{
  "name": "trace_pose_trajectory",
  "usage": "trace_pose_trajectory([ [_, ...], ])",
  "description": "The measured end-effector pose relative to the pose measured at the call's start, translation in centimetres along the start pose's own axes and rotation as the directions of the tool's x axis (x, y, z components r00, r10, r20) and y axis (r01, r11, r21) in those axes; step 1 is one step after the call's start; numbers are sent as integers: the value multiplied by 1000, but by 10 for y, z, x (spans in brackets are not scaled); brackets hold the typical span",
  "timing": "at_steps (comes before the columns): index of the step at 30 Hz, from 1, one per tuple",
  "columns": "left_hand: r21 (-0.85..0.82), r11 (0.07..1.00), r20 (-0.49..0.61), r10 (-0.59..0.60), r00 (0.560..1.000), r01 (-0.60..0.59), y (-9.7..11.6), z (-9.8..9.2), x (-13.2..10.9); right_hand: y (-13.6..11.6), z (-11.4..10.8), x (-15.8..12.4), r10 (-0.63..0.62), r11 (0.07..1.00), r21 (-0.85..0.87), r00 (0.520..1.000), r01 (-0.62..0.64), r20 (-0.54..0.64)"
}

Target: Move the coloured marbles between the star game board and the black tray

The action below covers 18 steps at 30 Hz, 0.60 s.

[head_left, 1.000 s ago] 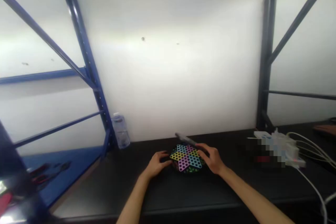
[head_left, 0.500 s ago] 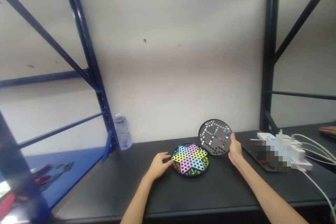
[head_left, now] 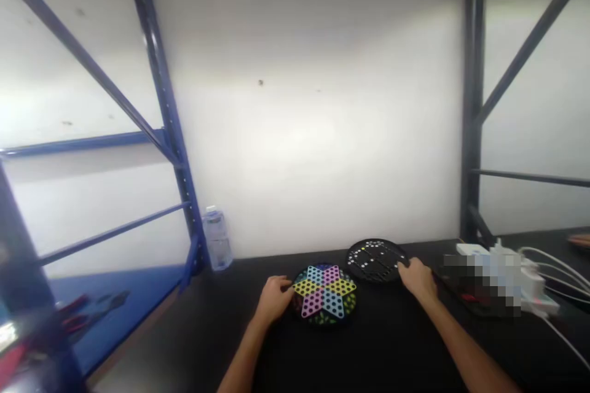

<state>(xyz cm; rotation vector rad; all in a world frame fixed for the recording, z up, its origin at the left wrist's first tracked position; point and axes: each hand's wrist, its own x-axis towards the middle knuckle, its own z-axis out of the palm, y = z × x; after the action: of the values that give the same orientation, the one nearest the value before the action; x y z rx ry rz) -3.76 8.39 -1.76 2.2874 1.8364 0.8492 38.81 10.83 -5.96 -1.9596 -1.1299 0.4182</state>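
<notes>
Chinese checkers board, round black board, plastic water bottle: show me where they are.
Chinese checkers board (head_left: 324, 291), head view, star's centre.
Round black board (head_left: 375, 260), head view, its middle.
Plastic water bottle (head_left: 217, 242), head view, its body.

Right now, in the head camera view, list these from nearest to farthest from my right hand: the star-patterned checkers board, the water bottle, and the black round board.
From your right hand, nearest first:
1. Black round game board: touching your fingers, just left of the hand.
2. Star-patterned checkers board: further left, on the bench.
3. Plastic water bottle: far left, by the wall.
</notes>
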Motion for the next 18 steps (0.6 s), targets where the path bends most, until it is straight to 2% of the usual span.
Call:
trace_pose_trajectory([
  [3, 4, 1000, -28, -22, 999, 22, -5, 2, 1, -1, -6, -7, -25, 965, -263, 999, 16, -29],
  [6, -1, 1000, -63, -22, 998, 22, -9, 5, 3, -6, -6, -16, -152, 936, -327, 988, 131, -40],
  [8, -11, 1000, -78, -20, 997, 19, -11, 6, 3, -9, -2, -19, -327, 897, -329, 944, 293, -50],
  [11, -23, 1000, -76, -21, 997, 19, -13, 7, 3, -10, 10, -20, -547, 793, -322, 837, 518, 0],
  [14, -26, 1000, -63, -17, 998, 15, -14, 7, 3, -8, 23, -20, -607, 722, -332, 786, 607, 115],
  [18, -19, 1000, -57, -25, 998, 24, -16, 8, 4, -8, 27, -26, -604, 683, -388, 777, 619, 177],
])
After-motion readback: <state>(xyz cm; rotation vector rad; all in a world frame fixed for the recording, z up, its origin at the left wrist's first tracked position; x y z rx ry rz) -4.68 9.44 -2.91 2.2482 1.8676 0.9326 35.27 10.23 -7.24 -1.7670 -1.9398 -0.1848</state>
